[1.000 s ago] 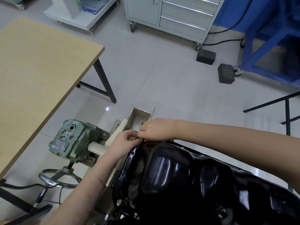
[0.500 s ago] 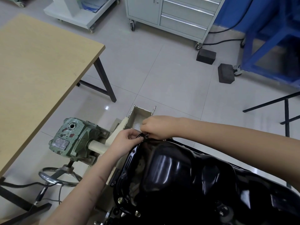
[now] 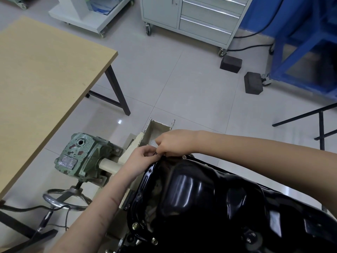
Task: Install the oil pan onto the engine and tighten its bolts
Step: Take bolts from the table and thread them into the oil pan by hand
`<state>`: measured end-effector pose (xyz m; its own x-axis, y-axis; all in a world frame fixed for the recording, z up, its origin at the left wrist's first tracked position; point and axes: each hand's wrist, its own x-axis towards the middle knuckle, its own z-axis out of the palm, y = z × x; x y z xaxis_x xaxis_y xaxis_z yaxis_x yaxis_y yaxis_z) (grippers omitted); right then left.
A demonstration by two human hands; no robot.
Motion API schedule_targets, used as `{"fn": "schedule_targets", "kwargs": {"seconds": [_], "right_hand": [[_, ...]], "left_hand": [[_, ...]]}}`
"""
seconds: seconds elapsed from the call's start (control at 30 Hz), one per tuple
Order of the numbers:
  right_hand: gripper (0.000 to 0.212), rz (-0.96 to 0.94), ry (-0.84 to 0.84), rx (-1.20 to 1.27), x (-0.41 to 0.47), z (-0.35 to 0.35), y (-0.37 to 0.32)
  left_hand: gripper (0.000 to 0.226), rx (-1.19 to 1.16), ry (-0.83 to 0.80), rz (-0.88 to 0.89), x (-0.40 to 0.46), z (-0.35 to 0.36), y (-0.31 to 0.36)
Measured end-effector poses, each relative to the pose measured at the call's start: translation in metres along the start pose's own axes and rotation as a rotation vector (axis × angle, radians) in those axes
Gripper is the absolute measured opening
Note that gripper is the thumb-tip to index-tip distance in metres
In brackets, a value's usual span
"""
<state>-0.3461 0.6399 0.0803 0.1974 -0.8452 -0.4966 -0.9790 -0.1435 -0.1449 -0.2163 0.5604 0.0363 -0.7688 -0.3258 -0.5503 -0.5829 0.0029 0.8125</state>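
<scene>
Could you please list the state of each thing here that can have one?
oil pan: seated on the engine, far flange corner being worked on
left hand: fingers curled at that corner
right hand: pinching at the same corner
near flange bolts: in their holes
cabinet drawers: closed

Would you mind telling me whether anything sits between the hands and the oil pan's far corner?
Nothing visible does: the left hand and right hand are both at the far corner of the oil pan.
</scene>
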Motion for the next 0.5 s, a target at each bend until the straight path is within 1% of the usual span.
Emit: {"fn": "schedule_targets", "kwargs": {"seconds": [0.07, 0.13, 0.37, 0.5], "right_hand": [[0.027, 0.009, -0.001, 0.078, -0.0025, 0.0008, 0.0023], [0.027, 0.007, -0.005, 0.1, -0.0035, 0.003, 0.0022], [0.028, 0.012, 0.017, 0.072, -0.0017, 0.0074, -0.0036], [0.027, -0.033, 0.033, -0.056, -0.0034, 0.0064, -0.0041]], "left_hand": [[0.004, -0.009, -0.003, -0.001, 0.001, -0.0001, -0.0015], [0.006, -0.015, -0.002, -0.001, 0.0018, -0.0003, -0.0025], [0.01, -0.059, 0.006, 0.01, 0.0011, 0.0003, -0.0038], [0.008, -0.049, 0.012, 0.018, 0.0002, 0.0007, -0.0022]]}}
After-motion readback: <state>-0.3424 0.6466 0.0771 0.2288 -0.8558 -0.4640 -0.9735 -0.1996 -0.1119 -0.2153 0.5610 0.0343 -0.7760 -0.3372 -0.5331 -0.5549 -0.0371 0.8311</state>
